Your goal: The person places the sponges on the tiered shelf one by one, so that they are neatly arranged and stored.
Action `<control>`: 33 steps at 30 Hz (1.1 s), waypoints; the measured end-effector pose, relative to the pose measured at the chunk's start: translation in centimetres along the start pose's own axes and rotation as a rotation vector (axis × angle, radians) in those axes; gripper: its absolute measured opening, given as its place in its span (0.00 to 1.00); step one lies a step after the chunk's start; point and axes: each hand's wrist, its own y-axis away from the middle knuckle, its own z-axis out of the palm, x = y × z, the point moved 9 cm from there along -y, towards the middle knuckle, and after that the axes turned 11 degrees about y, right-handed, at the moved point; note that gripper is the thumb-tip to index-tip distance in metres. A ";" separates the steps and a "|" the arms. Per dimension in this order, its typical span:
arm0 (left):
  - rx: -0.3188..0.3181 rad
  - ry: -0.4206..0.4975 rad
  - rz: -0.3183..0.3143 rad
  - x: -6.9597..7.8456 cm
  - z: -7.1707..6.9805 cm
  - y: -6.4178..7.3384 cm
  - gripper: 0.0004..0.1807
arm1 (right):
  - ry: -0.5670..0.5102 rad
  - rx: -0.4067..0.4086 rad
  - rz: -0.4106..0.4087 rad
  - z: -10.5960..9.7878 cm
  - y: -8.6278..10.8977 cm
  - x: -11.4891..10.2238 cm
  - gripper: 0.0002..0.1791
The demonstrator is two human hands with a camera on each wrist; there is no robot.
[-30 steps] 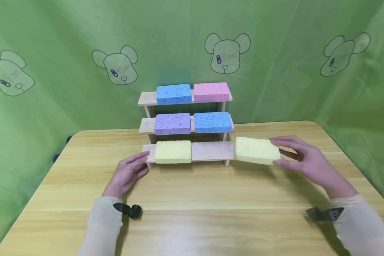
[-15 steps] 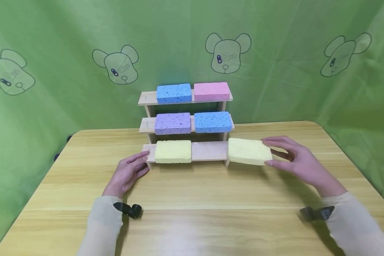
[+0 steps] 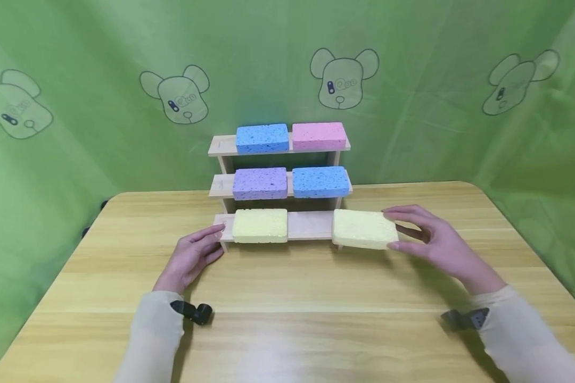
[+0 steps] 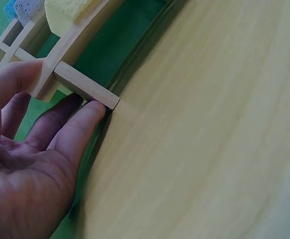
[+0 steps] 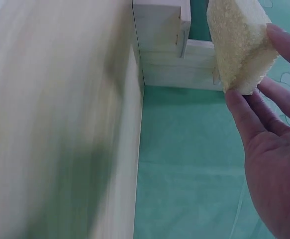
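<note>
My right hand (image 3: 436, 239) pinches the right end of a pale yellow sponge (image 3: 364, 229). That sponge hangs in front of the right end of the wooden display rack's (image 3: 310, 225) lowest step; the right wrist view shows it raised off the tabletop, thumb and fingers on opposite faces. At the rack's other end, my left hand (image 3: 191, 260) holds the left end of the lowest step. In the left wrist view, one digit lies against the step's end and other fingers (image 4: 80, 124) touch the leg. Another yellow sponge (image 3: 260, 226) lies on this step, left of a bare stretch.
On the middle step sit a purple sponge (image 3: 260, 183) and a blue sponge (image 3: 320, 181). The top step bears another blue sponge (image 3: 262, 138) and a pink sponge (image 3: 318, 136). A green curtain (image 3: 268, 42) hangs behind the wood-grain table (image 3: 287, 330).
My right hand has moved left with the yellow sponge, from beside the rack to in front of its lowest step's right end. The left hand stays at the rack.
</note>
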 end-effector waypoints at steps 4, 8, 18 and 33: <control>-0.002 -0.003 0.008 0.1 0.1 0.0 0.19 | 0.003 -0.013 0.002 0.8 -0.5 -0.2 0.30; 0.002 -0.015 0.003 0.1 0.1 0.1 0.20 | 0.000 -0.020 0.004 1.5 -1.1 -0.5 0.30; 0.006 -0.015 -0.011 -0.1 0.1 0.1 0.21 | -0.003 -0.041 0.020 2.9 -2.1 -0.7 0.30; -0.003 -0.005 -0.006 -0.2 0.1 0.1 0.19 | -0.010 -0.057 0.013 4.3 -3.2 -0.5 0.31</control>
